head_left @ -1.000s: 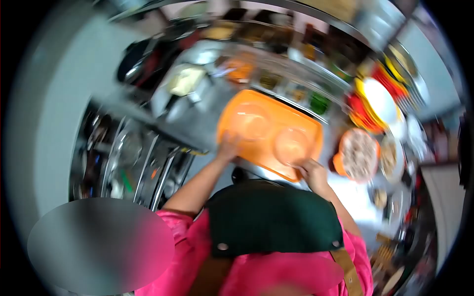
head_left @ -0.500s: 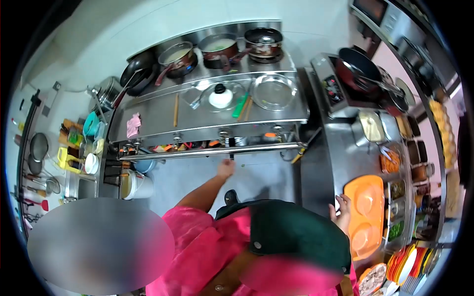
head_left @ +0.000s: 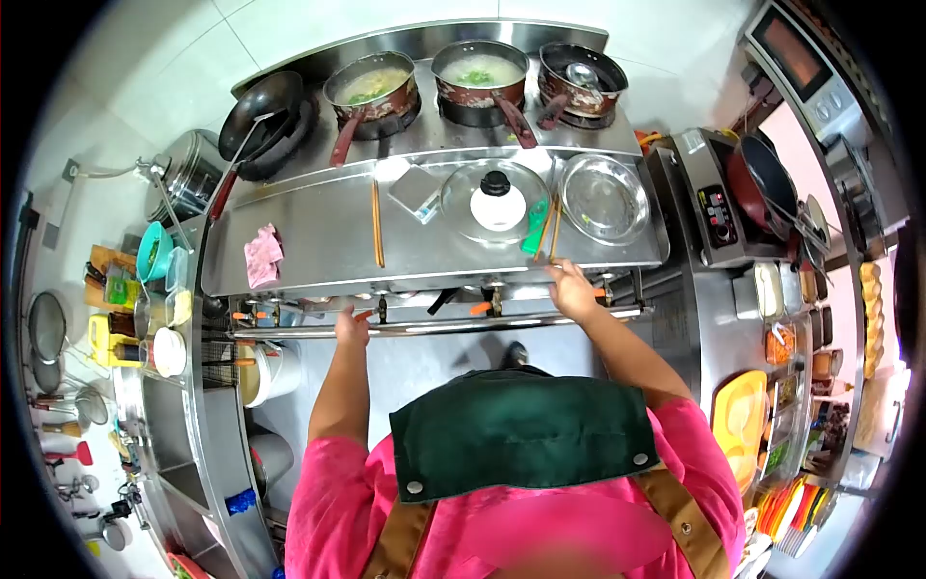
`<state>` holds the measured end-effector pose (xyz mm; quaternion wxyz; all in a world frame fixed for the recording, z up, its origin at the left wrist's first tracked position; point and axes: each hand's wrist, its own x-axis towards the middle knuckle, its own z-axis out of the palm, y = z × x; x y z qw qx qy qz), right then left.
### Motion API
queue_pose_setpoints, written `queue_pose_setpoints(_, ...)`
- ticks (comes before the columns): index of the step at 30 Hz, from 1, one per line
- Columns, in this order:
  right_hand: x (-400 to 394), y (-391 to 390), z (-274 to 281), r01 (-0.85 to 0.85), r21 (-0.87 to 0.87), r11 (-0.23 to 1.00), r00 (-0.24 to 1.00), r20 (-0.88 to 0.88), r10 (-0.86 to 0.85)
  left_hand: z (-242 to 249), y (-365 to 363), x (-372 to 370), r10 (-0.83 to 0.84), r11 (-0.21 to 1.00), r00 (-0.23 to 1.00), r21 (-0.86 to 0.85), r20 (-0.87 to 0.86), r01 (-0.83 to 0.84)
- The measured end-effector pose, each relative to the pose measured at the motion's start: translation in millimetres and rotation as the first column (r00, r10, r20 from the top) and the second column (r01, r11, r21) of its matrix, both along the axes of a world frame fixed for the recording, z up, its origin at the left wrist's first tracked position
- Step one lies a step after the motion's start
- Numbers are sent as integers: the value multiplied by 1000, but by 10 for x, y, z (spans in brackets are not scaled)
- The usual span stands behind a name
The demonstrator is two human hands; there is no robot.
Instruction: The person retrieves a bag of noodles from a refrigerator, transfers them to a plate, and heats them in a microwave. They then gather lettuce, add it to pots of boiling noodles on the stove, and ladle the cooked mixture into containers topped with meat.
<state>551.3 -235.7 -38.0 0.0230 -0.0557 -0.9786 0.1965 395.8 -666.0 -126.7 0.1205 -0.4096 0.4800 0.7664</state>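
Note:
My left hand (head_left: pixel 353 327) is at the stove's front rail, its fingers closed at an orange gas valve handle (head_left: pixel 364 316). My right hand (head_left: pixel 575 292) reaches over the counter's front edge, fingers stretched out, tips right at the lower ends of a pair of wooden chopsticks (head_left: pixel 556 232). Beside the chopsticks lie a green-handled tool (head_left: pixel 534 228) and a glass lid (head_left: pixel 461 208) with a white and black knob. To their right is a round metal tray (head_left: pixel 605 199). Another pair of chopsticks (head_left: pixel 377 224) lies further left, near a clear square dish (head_left: pixel 416 193).
Behind stand a left saucepan (head_left: pixel 371 108), a middle saucepan (head_left: pixel 482 99) with greens in liquid, and a right saucepan (head_left: pixel 588 99) holding a ladle. A black wok (head_left: pixel 256 121) and pink cloth (head_left: pixel 262 256) are left. An induction cooker (head_left: pixel 714 207) and orange tray (head_left: pixel 738 415) are right.
I have turned to face the stove squarely. My right hand has left the orange tray's side for the chopsticks; my left hand is now further left along the rail. Greens now show more plainly in the saucepans.

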Motion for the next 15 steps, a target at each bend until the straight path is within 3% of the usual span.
queue_pose_setpoints(3, -400, 273, -92, 18, 81, 997, 993, 112, -27, -444, -233, -127, -39, 988, 994, 148, -102, 54)
queue_pose_setpoints(4, -489, 331, -101, -2, 96, 995, 996, 93, -7, -218, -108, -97, 39, 984, 989, 177, -142, -13)
queue_pose_setpoints(5, -561, 388, -101, -19, 111, 994, 998, 68, 11, -103, -137, -55, -94, 967, 976, 217, -195, 136)
queue_pose_setpoints(7, -676, 495, -91, -131, 101, 986, 991, 48, 127, -307, -298, -12, -146, 978, 967, 120, -208, 173)
queue_pose_setpoints(8, -703, 548, -138, -181, 124, 976, 981, 90, 170, -312, -148, 46, -246, 823, 954, -557, -174, 111)
queue_pose_setpoints(9, -738, 611, -188, -230, 146, 962, 968, 134, 211, -309, 149, 98, -295, 269, 952, -963, -79, 4)
queue_pose_setpoints(11, -743, 740, -261, -312, 169, 935, 947, 130, 293, 226, 708, 251, -715, 55, 692, -995, -99, -85)
queue_pose_setpoints(12, -765, 788, -279, -385, 196, 902, 921, 136, 364, -111, 830, 260, -851, 151, 518, -984, -84, 89)
queue_pose_setpoints(13, -804, 801, -235, -388, 191, 902, 920, 139, 366, 452, 1240, 303, -938, 151, 343, -827, 54, 542)
queue_pose_setpoints(14, -817, 786, -128, -431, 168, 887, 898, 183, 401, -9, 1395, 310, -970, 174, 242, -613, 28, 771)
queue_pose_setpoints(15, -822, 763, -8, -467, 143, 873, 874, 223, 431, -12, 1566, 367, -997, -26, 21, -592, 73, 806)
